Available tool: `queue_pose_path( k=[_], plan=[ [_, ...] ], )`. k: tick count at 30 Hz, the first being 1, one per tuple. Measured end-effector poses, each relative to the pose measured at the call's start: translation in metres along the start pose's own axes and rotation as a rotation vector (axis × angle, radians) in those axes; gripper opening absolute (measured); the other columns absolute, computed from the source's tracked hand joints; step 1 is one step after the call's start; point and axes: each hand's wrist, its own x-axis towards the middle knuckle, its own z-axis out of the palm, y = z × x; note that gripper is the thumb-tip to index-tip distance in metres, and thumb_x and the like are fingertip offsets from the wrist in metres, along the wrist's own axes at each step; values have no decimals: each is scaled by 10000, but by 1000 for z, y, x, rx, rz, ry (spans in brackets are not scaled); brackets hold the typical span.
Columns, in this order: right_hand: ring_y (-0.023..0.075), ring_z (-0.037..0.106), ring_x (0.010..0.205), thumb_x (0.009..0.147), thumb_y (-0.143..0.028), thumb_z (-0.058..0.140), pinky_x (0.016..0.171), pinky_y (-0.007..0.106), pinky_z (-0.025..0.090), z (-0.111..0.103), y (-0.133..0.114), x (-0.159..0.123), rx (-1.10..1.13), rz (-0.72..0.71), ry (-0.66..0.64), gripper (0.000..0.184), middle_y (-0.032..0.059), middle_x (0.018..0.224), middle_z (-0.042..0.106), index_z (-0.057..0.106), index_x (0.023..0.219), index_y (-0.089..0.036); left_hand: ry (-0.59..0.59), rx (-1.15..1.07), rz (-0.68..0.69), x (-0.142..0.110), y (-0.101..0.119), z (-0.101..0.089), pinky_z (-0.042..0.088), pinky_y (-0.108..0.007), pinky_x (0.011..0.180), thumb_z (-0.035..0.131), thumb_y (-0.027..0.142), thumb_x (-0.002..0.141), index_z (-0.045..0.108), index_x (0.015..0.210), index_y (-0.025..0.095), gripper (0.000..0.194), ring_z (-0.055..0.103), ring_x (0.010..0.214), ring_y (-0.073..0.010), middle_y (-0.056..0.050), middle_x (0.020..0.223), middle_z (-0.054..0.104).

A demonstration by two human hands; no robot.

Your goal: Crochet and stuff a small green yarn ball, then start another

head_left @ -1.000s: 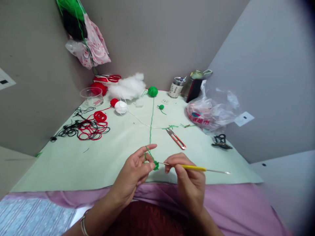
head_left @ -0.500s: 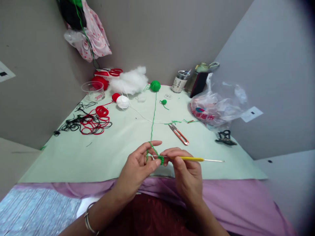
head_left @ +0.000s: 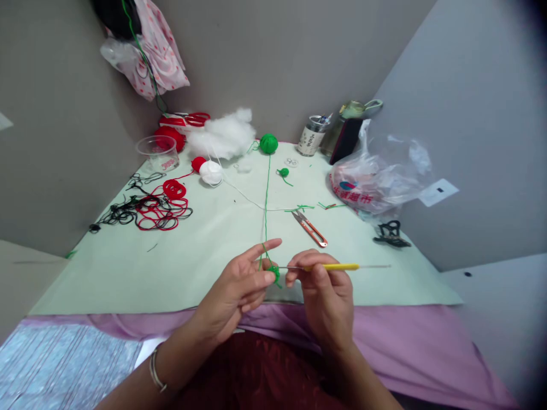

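Between the thumb and fingers of my left hand point(head_left: 239, 279) is a small green crochet piece point(head_left: 274, 274). Green yarn point(head_left: 267, 196) passes over its raised index finger and runs back to a green yarn ball point(head_left: 269, 143) at the far edge. My right hand point(head_left: 327, 290) is closed around the yellow handle of a crochet hook point(head_left: 342, 266). The hook's thin metal shaft points left and its tip meets the green piece; whether it is inside a stitch is too small to tell. Orange thread snips point(head_left: 311, 229) lie just beyond my right hand.
At left lie tangled red yarn point(head_left: 164, 213) and black yarn point(head_left: 115, 212), near a clear plastic cup point(head_left: 158, 154). White stuffing point(head_left: 224, 135) and a white yarn ball point(head_left: 211, 172) sit farther back. On the right are a plastic bag point(head_left: 376, 176), a black claw clip point(head_left: 391, 234) and a pen can point(head_left: 311, 136).
My right hand has drawn slightly away to the right with the crochet hook, widening the gap between the hands. The green piece has turned in my left fingers. The whole view has shifted slightly.
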Motion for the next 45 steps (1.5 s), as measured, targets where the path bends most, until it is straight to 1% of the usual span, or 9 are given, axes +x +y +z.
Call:
queue_pose_path(
  k=[6,13,19,24,27,32,36,40,45],
  plan=[
    [117,643,623,1007,-328,663,560,231,547,-3,-6,5,82,125,15,196,22,795,694,781,902,-212,-31,-45,-4,1,-1,0,166,-154,408,852,225,808,728,1299,175,509,187,449,37,43,803,564],
    [166,683,760,1034,-353,625,718,320,580,-3,6,-6,-224,22,-30,216,71,968,794,799,1026,-225,95,169,137,2,-9,5,219,-160,432,888,312,804,691,1349,209,589,325,503,-12,27,786,592],
    [155,674,757,1038,-298,622,709,307,562,-4,6,-5,-193,-6,-47,187,52,969,787,803,1040,-251,123,203,181,3,-10,2,223,-176,411,871,368,830,731,1278,209,496,320,484,-2,5,868,624],
    [149,672,735,1045,-267,602,678,303,567,-1,4,-2,-186,-21,-61,201,49,969,766,802,1047,-256,146,224,198,4,-9,2,221,-178,408,873,349,820,677,1373,216,601,357,498,-17,-11,914,665],
    [156,694,768,1033,-211,606,690,301,592,0,4,-5,-325,-104,-63,203,44,955,759,798,1066,-269,164,239,215,4,-11,3,239,-180,435,874,323,815,625,1441,210,683,361,518,-23,-17,928,681],
    [226,738,994,943,-103,694,795,352,628,-3,5,-15,-862,-532,-121,388,93,1119,769,776,1257,-317,189,150,189,3,-14,7,237,-174,457,884,298,805,621,1445,203,698,286,502,-18,58,759,575],
    [194,709,827,985,-100,614,701,333,594,-3,0,-10,-674,-404,-21,305,50,939,760,790,1142,-294,95,-28,61,6,-10,5,177,-169,419,877,255,786,715,1301,159,549,196,464,9,64,747,547],
    [175,670,732,1020,-164,583,643,321,564,2,-1,-4,-494,-255,14,228,29,833,722,787,1017,-266,187,38,202,7,-12,7,217,-160,421,888,238,771,747,1261,207,511,290,501,4,22,886,610],
    [211,713,911,949,-102,676,727,351,591,0,4,-8,-796,-496,-41,330,75,1033,764,798,1175,-309,157,-45,121,7,-16,7,253,-147,432,910,243,757,690,1358,174,643,269,477,-3,85,694,493]
  ],
)
